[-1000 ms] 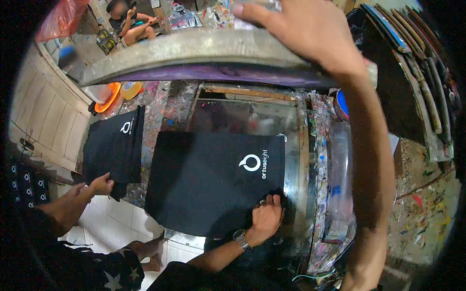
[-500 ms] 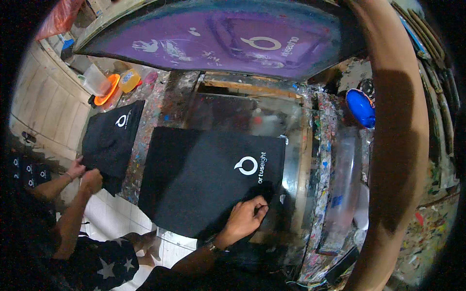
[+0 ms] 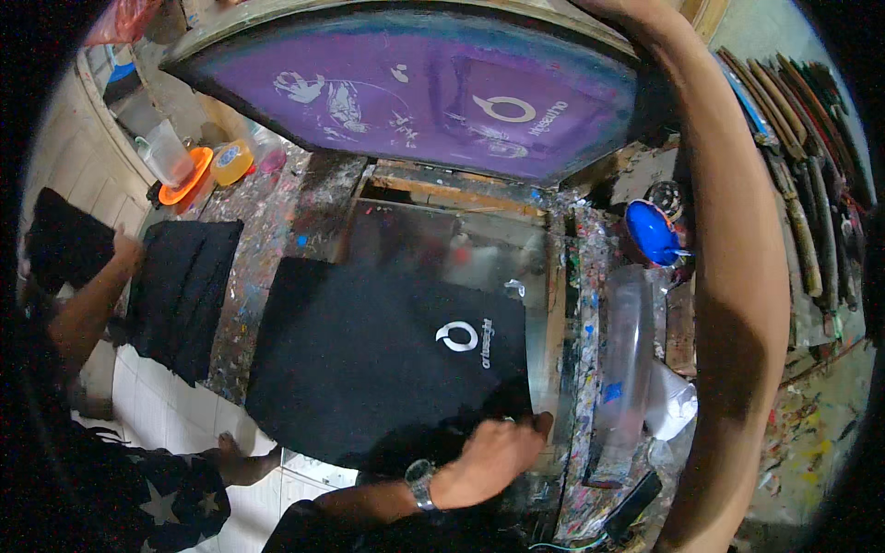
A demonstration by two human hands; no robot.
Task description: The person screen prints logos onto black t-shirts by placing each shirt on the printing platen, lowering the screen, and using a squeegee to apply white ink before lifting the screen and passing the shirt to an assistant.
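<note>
A black fabric panel (image 3: 369, 369) with a white ring emblem and lettering lies on the glass-topped printing board (image 3: 415, 226). My left hand (image 3: 493, 461), with a watch at its wrist, is at the panel's near right edge. Its fingers are closed on that edge, slightly blurred. My right arm rises along the right side, and my right hand (image 3: 616, 9) grips the top rim of a raised purple printing screen (image 3: 415, 92). That hand is partly cut off by the picture's edge. The screen stands tilted up behind the board.
At left, a co-worker's hand (image 3: 127, 251) holds a black cloth (image 3: 69, 241) beside another black cloth (image 3: 184, 286) on the bench. An open tub of blue ink (image 3: 653, 232), a clear plastic roll (image 3: 627, 369) and several sticks (image 3: 793, 157) are at right. A yellow container (image 3: 232, 162) stands far left.
My left hand has moved right and nearer to the panel's edge, and the panel's far right corner has slid nearer. The co-worker has lifted a black cloth off the bench to the left.
</note>
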